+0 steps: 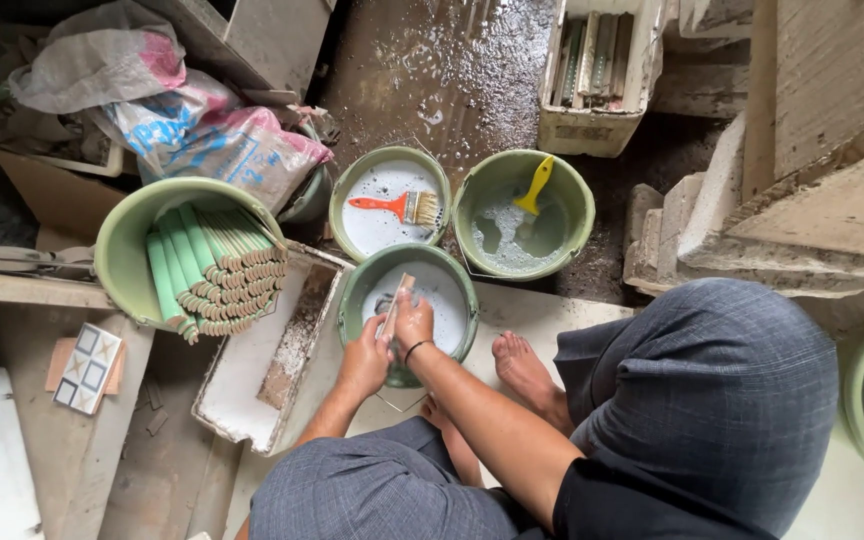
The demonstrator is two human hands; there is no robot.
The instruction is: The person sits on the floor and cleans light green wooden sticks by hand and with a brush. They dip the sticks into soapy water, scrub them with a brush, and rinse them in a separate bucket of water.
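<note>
- The right hand [414, 322] is closed around the lower part of a narrow strip tile [395, 303], holding it tilted over the near green bucket [352, 300]; a dark band sits on that wrist.
- The left hand [365, 362] sits just beside the right one, fingers curled toward the tile's lower end — whether it truly grips I cannot tell.
- The tile looks stiff, thin and light, probably brittle ceramic and slick where wet, so it is best taken along its long edges near the middle rather than by one tip.
- Directly under both hands, the near bucket holds a milky white liquid.
- Left of the hands lies a shallow white tray [252, 380] with brown grit along one side.
- Further left, a larger green bucket [117, 250] is packed with green strip tiles [207, 265] standing on end.
- Beyond the hands, a second bucket [352, 180] of white liquid carries an orange-handled brush [397, 207] across it.
- To the right of that, a third bucket [572, 190] holds greyish water and a yellow-handled brush [534, 185].
- Farthest off, a white crate [592, 125] holds more long strips — bags [202, 130] lie away to the left.
</note>
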